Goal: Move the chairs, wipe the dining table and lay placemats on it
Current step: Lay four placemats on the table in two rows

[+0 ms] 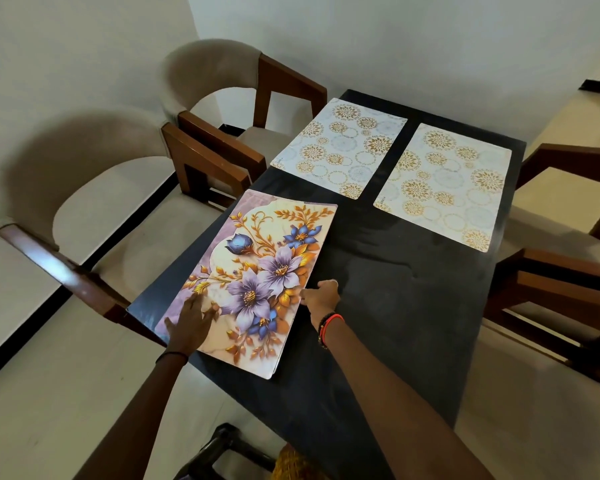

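A floral placemat point(257, 268) with purple and blue flowers lies on the near left part of the dark dining table point(395, 289). My left hand point(191, 320) presses flat on its near left area with fingers spread. My right hand point(321, 294) pinches the mat's right edge, fingers curled around it. Two white placemats with gold circle patterns lie side by side at the far end, one on the left point(340, 147) and one on the right point(444, 185).
Two beige upholstered chairs with brown wooden arms stand off the table's left side, the nearer point(66, 202) and the farther point(222, 84). Two more chairs point(568, 188) stand on the right. A dark stool or chair part point(222, 448) is at the near edge.
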